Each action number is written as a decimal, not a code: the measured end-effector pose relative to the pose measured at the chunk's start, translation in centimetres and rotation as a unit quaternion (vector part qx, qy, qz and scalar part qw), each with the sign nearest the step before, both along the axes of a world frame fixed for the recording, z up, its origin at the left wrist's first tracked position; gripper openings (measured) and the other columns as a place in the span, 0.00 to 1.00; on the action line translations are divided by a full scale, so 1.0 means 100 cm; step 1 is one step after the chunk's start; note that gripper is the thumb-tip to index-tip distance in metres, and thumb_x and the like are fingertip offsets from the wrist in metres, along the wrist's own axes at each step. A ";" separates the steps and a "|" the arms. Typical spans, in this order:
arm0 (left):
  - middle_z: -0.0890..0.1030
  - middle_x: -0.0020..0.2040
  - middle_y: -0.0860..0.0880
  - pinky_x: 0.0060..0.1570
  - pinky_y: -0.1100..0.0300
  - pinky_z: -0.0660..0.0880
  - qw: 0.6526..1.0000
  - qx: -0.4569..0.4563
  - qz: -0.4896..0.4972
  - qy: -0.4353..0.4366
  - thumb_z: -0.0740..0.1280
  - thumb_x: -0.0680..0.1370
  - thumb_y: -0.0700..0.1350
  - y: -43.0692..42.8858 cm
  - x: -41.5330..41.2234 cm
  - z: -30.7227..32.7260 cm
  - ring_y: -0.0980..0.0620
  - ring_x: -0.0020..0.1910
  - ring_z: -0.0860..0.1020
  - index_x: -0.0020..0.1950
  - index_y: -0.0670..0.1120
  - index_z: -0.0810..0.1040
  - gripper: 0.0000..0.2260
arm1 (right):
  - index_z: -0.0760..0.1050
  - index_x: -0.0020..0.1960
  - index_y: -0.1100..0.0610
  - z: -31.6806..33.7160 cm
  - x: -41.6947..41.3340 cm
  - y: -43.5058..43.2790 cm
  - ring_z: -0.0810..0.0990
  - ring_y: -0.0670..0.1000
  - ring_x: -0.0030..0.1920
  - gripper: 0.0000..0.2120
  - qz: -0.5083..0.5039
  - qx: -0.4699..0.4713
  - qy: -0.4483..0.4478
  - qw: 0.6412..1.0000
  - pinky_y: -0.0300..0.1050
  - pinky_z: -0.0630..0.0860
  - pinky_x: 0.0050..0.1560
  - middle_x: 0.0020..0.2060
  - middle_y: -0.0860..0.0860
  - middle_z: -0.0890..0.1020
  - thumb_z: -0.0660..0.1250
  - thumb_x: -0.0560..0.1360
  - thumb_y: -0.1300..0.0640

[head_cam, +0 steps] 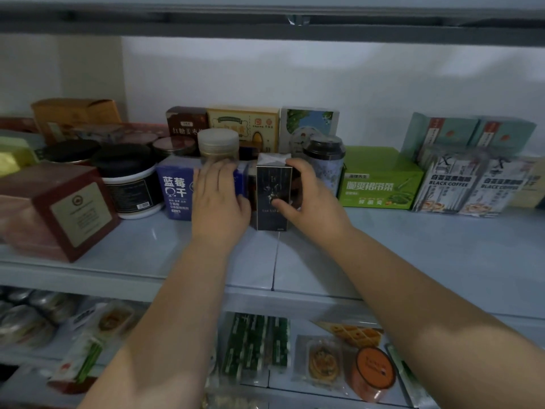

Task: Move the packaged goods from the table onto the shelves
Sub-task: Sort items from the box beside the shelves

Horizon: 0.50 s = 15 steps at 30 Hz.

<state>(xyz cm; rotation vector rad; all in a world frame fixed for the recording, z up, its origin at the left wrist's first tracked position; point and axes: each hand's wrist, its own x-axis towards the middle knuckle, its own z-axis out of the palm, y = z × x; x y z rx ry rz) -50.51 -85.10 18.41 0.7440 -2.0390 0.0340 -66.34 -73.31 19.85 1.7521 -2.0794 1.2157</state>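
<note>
On the middle shelf, head view: we see a tall black box (272, 199) standing upright near the front edge of the shelf (413, 246), between the blue box (177, 190) and the patterned canister (324, 163).
Right hand: our right hand (309, 199) grips the black box, with the thumb across its front face and the fingers curled over its top right corner.
Left hand: our left hand (219, 202) lies flat with straight fingers on the front of the blue box, just beside the black box. Its fingertips reach the lower part of the clear jar (218, 143).
To the left: a white tub (129, 187) with a black lid, and a dark red box (56, 211) with one corner turned toward us.
To the right: a green box (380, 178), then black coffee packs (460, 187) standing upright.
Lower shelf: sealed food packs and an orange round tub (373, 373), all blurred.
</note>
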 end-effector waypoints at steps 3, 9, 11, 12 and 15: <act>0.73 0.68 0.38 0.78 0.40 0.55 1.000 -0.001 -0.005 -0.003 0.62 0.73 0.42 0.000 0.000 -0.001 0.38 0.73 0.67 0.70 0.38 0.70 0.25 | 0.55 0.76 0.43 -0.004 0.009 -0.014 0.82 0.54 0.51 0.37 -0.020 -0.006 0.001 1.000 0.56 0.82 0.47 0.58 0.56 0.80 0.73 0.75 0.48; 0.72 0.70 0.38 0.76 0.38 0.58 0.999 -0.005 -0.031 0.021 0.66 0.73 0.39 0.001 0.002 0.002 0.37 0.74 0.65 0.70 0.38 0.70 0.25 | 0.50 0.80 0.43 -0.009 0.016 -0.017 0.80 0.54 0.55 0.41 -0.050 0.013 0.023 0.998 0.56 0.81 0.49 0.60 0.56 0.79 0.72 0.76 0.46; 0.71 0.71 0.37 0.76 0.39 0.59 0.998 -0.018 -0.045 0.043 0.65 0.73 0.40 0.005 0.004 0.004 0.36 0.74 0.64 0.71 0.37 0.70 0.26 | 0.48 0.81 0.45 -0.006 0.018 -0.007 0.78 0.56 0.60 0.43 -0.056 0.022 0.040 0.997 0.53 0.79 0.51 0.64 0.58 0.76 0.71 0.76 0.46; 0.69 0.72 0.37 0.76 0.40 0.58 0.997 -0.025 -0.050 0.048 0.65 0.74 0.41 0.008 0.004 0.006 0.36 0.75 0.63 0.73 0.38 0.69 0.27 | 0.49 0.82 0.47 -0.005 0.018 0.000 0.76 0.57 0.63 0.42 -0.065 0.019 0.053 0.996 0.52 0.78 0.52 0.66 0.59 0.75 0.70 0.77 0.46; 0.61 0.79 0.38 0.78 0.40 0.54 0.996 -0.046 -0.069 0.017 0.64 0.75 0.45 0.018 0.005 0.010 0.37 0.79 0.55 0.78 0.40 0.62 0.32 | 0.57 0.81 0.54 -0.008 0.014 0.026 0.66 0.63 0.74 0.37 -0.117 -0.002 0.126 0.985 0.58 0.71 0.68 0.73 0.62 0.69 0.67 0.77 0.46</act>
